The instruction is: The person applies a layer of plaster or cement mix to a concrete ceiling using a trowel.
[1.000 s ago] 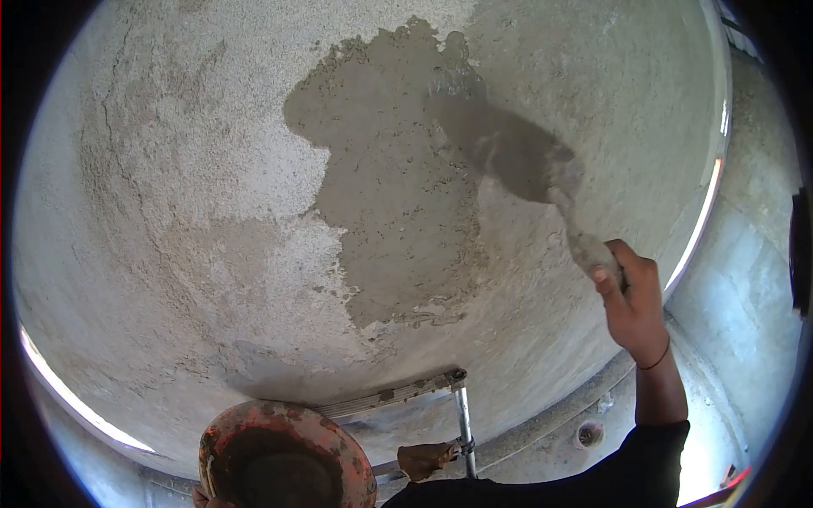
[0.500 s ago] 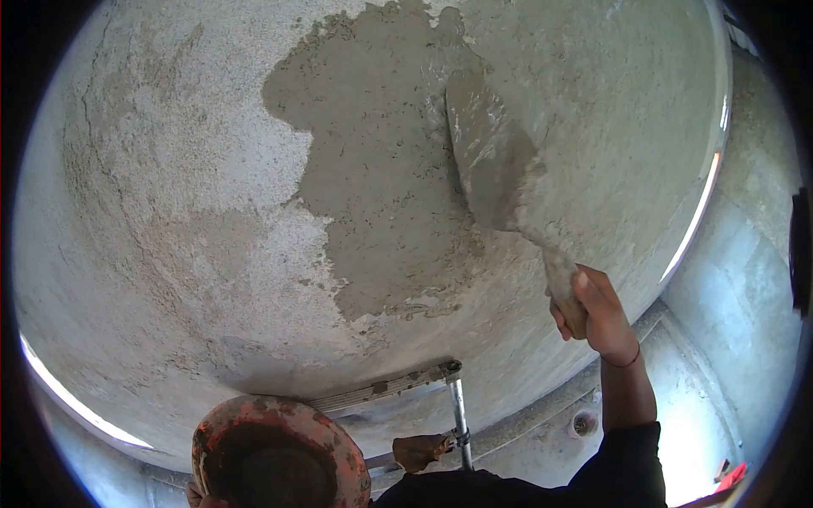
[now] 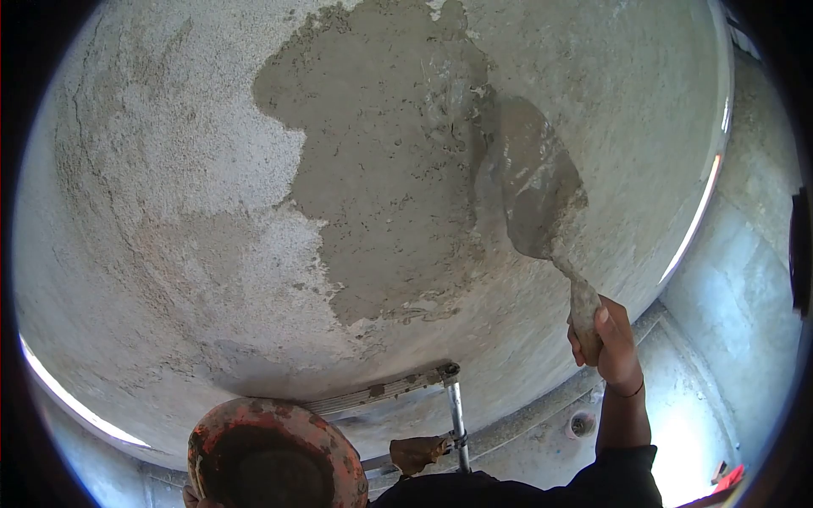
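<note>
My right hand (image 3: pixel 611 343) is wrapped round the handle of a cement-smeared trowel (image 3: pixel 538 173), whose blade lies at the wall, right of a patch of darker wet plaster (image 3: pixel 381 161). Pale, rough wall (image 3: pixel 195 152) shows left of the patch. At the bottom left, my left hand (image 3: pixel 196 499) grips the rim of an orange, cement-stained bowl (image 3: pixel 343 449); only some of its fingers show. Dark, wet-looking material sits inside the bowl.
A metal rail (image 3: pixel 389 388) joins an upright pole (image 3: pixel 458 419) below the wall, beside a brown piece (image 3: pixel 417 453). A round container (image 3: pixel 582 424) stands on the floor beyond. Something red (image 3: pixel 729 478) lies at lower right.
My right hand and the trowel have moved right and slightly down, uncovering more plaster behind the blade. The bowl has shifted slightly left.
</note>
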The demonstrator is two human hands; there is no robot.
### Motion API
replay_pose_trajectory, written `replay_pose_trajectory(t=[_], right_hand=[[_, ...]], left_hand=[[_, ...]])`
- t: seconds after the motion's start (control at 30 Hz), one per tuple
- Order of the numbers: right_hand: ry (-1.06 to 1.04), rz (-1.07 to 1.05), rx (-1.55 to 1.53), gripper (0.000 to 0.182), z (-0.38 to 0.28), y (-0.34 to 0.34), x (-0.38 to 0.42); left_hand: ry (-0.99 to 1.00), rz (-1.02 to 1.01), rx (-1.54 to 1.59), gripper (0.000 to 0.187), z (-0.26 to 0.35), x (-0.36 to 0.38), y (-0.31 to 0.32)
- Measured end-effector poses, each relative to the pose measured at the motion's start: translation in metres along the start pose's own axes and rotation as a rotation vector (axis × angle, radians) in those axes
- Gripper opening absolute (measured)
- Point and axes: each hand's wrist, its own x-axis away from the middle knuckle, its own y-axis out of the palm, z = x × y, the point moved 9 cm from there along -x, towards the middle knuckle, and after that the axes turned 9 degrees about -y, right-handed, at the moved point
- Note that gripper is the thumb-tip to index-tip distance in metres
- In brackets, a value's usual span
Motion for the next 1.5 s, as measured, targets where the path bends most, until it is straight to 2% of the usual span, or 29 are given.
replay_pose_trajectory(t=[0.2, 0.33, 0.43, 0.5, 0.6, 0.73, 0.83, 0.9, 1.0, 1.07, 1.23, 1.37, 1.43, 1.47, 1.5], right_hand=[[-0.081, -0.037, 0.003, 0.051, -0.017, 0.023, -0.028], [-0.049, -0.041, 0.046, 0.052, -0.004, 0.018, -0.041], [-0.024, 0.018, 0.062, 0.053, 0.005, 0.011, -0.032], [-0.107, 0.127, 0.188, 0.056, -0.001, 0.002, -0.017], [-0.201, 0.171, 0.148, 0.058, -0.003, 0.013, -0.012], [-0.229, 0.027, 0.225, 0.058, -0.023, 0.035, -0.025], [-0.133, 0.009, 0.044, 0.061, -0.019, 0.042, -0.035], [-0.092, -0.019, -0.291, 0.064, -0.007, 0.048, -0.039], [0.036, -0.124, -0.367, 0.066, 0.015, 0.067, -0.042], [0.027, -0.107, -0.336, 0.064, 0.023, 0.082, -0.041], [0.111, -0.351, -0.351, 0.066, 0.036, 0.128, -0.018], [0.001, -0.308, -0.401, 0.066, 0.013, 0.117, -0.012], [-0.016, -0.141, -0.484, 0.066, 0.008, 0.096, -0.023], [-0.017, -0.147, -0.485, 0.066, 0.008, 0.095, -0.031], [0.002, -0.171, -0.486, 0.066, 0.01, 0.096, -0.041]], left_hand=[[-0.018, 0.006, -0.014, 0.017, 0.006, -0.006, -0.013], [-0.042, -0.001, -0.002, 0.017, -0.001, -0.014, -0.007], [-0.071, -0.001, 0.006, 0.017, -0.007, -0.013, -0.006], [-0.087, 0.001, 0.015, 0.016, -0.01, -0.011, -0.007], [-0.115, 0.01, 0.036, 0.016, -0.017, -0.004, -0.007], [-0.14, 0.015, 0.035, 0.016, -0.015, 0.002, -0.013], [-0.148, 0.01, 0.035, 0.015, -0.011, 0.0, -0.015], [-0.16, 0.011, 0.041, 0.015, -0.012, 0.003, -0.016], [-0.171, 0.008, 0.052, 0.015, -0.012, 0.004, -0.015], [-0.171, 0.008, 0.06, 0.015, -0.01, 0.004, -0.014], [-0.167, 0.007, 0.07, 0.014, 0.004, 0.011, -0.013], [-0.017, -0.053, 0.104, 0.011, 0.001, 0.007, -0.016], [0.078, -0.041, 0.048, 0.012, -0.016, 0.0, -0.033], [0.078, -0.035, 0.05, 0.012, -0.004, 0.007, -0.026], [-0.026, 0.007, 0.061, 0.012, 0.009, 0.014, -0.013]])
